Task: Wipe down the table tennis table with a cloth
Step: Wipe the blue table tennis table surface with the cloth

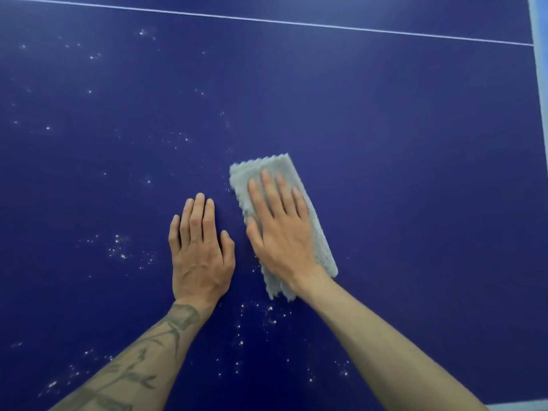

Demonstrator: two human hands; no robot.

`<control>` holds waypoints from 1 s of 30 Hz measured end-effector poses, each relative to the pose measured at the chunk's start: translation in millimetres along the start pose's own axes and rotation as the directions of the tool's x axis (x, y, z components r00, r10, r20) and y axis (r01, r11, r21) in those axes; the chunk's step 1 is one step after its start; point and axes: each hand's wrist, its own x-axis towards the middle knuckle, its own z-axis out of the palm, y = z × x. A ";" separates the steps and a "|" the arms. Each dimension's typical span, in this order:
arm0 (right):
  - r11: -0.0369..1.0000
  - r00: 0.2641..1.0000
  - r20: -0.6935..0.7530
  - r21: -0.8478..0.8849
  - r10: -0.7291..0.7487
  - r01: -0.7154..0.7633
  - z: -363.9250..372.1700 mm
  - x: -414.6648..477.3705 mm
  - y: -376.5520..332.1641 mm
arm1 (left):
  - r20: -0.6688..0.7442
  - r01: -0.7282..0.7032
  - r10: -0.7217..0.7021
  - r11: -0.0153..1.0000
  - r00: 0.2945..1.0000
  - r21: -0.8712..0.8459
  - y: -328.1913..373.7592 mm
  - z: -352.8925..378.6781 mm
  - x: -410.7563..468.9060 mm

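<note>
Presses the right hand flat on the folded pale-grey cloth, fingers straight and slightly spread, grasping nothing. Rests the left hand palm-down on the bare blue tabletop, just beside the cloth's left edge and not touching it, fingers straight and close together, likewise released. Lies on the tabletop near mid-view, that cloth, long side angled up and leftward. Shows white specks scattered left of and below both hands, and a thin white line across the far side.
</note>
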 end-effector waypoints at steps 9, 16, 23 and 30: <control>0.899 0.898 -0.051 -0.005 0.436 -0.437 -19.4 7.0 65.8 | 0.002 -0.006 0.006 1.000 1.000 -0.015 -1.8 3.1 -1.0; 1.000 1.000 -0.010 0.015 -0.026 0.026 9.8 -39.4 -4.2 | 0.001 -0.008 0.008 1.000 1.000 -0.023 0.1 -0.6 -0.8; 0.904 0.904 0.009 0.002 0.426 -0.426 -22.2 -32.3 72.6 | 0.007 -0.002 0.002 1.000 1.000 -0.020 0.3 -1.9 0.0; 0.998 0.997 -0.020 0.012 0.068 -0.068 8.3 -33.6 -3.7 | -0.020 -0.005 0.004 1.000 1.000 -0.028 1.0 -0.4 -0.6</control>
